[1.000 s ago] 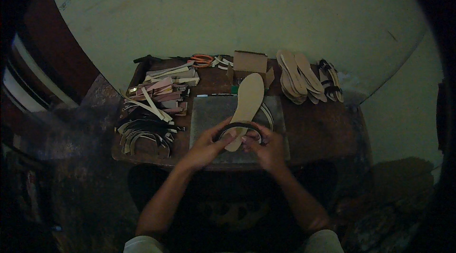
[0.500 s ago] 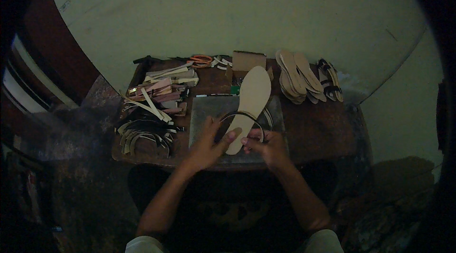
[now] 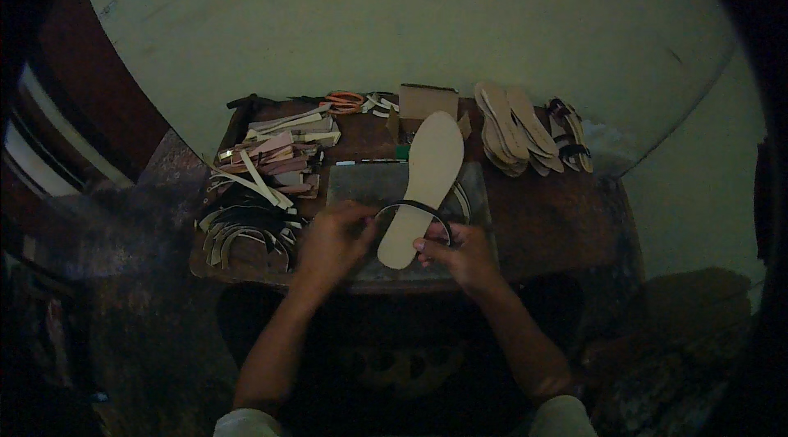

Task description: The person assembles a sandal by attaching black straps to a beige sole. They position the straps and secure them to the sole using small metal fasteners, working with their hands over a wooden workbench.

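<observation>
A beige shoe insole (image 3: pixel 435 154) stands tilted above the grey slab, its toe end pointing away from me. My right hand (image 3: pixel 461 256) grips its edge near the heel, thumb on top. A thin dark strap with a pale edge (image 3: pixel 419 205) arches across the insole; its right end runs down to my right fingers. My left hand (image 3: pixel 336 242) is closed around the strap's left end, beside the insole, and no longer touches the insole. Pale-edged curved strips (image 3: pixel 465 203) show behind the insole on the right.
The grey slab (image 3: pixel 349 191) lies on a dark wooden table (image 3: pixel 550 228). Bundles of pale, pink and black straps (image 3: pixel 279 166) fill the left side. At the back are orange-handled scissors (image 3: pixel 343 100) and an open cardboard box (image 3: pixel 428 102). Stacked insoles (image 3: pixel 502 133) and a strapped sandal (image 3: pixel 570 137) lie right.
My left hand has left the insole's heel and moved left, drawing the strap's end with it. The insole has shifted slightly left; my right hand keeps its grip.
</observation>
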### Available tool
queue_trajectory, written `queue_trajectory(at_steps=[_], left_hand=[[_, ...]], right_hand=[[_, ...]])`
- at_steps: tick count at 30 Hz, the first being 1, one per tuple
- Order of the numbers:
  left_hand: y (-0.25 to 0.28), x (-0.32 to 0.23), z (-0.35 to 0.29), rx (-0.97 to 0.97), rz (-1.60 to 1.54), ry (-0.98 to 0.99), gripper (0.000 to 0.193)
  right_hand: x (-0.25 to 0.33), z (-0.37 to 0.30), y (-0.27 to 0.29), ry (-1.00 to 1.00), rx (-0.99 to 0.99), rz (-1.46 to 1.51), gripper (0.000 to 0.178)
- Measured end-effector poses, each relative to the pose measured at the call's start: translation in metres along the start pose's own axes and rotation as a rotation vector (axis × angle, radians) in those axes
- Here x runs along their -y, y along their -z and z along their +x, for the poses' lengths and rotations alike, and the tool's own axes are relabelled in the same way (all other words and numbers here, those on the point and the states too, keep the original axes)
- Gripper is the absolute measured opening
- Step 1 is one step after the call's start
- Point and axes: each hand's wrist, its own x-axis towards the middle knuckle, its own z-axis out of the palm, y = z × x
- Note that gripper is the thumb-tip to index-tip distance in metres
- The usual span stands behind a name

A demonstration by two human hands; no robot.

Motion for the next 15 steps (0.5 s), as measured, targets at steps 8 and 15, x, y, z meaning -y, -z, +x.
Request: queue_trajectory(at_steps=[8, 15], left_hand=[[-0.005, 0.004, -0.003, 0.228, -0.413, 0.311, 0.023], [-0.009, 0.003, -0.002, 0.302, -0.687, 0.352, 0.025]], right_hand=[[0.008, 0.000, 0.003, 0.013, -0.004, 0.070, 0.025], [0.008, 0.001, 0.006, -0.059, -0.039, 0.154, 0.022]])
